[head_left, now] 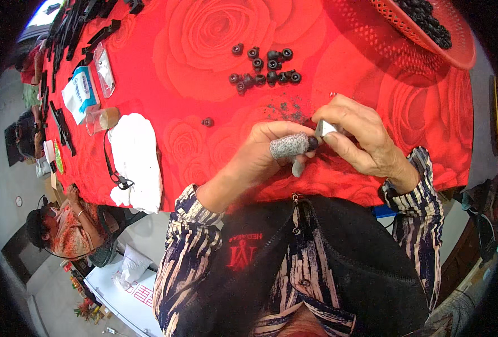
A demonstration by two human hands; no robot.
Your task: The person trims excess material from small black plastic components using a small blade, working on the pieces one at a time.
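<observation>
Over the front of the red rose-patterned tablecloth (204, 163), my left hand (254, 149) pinches a small round black part (313, 144). A speckled grey sleeve (288, 146) covers one of its fingers. My right hand (367, 135) is closed on a small flat piece, pale and shiny like a blade (326, 129), its edge against or very near the black part; fingers hide the exact contact. Dark shavings (291, 109) lie scattered just beyond my hands. Farther off sits a loose group of similar black parts (272, 64), and a single black part (207, 122) lies apart to the left.
A red perforated basket (457, 50) at the far right holds many black parts (426, 19). On the left are a white cloth (139, 163), a plastic cup (101, 120), a blue-and-white packet (81, 92) and long black pieces (64, 129). Another person (72, 227) sits beyond the left edge.
</observation>
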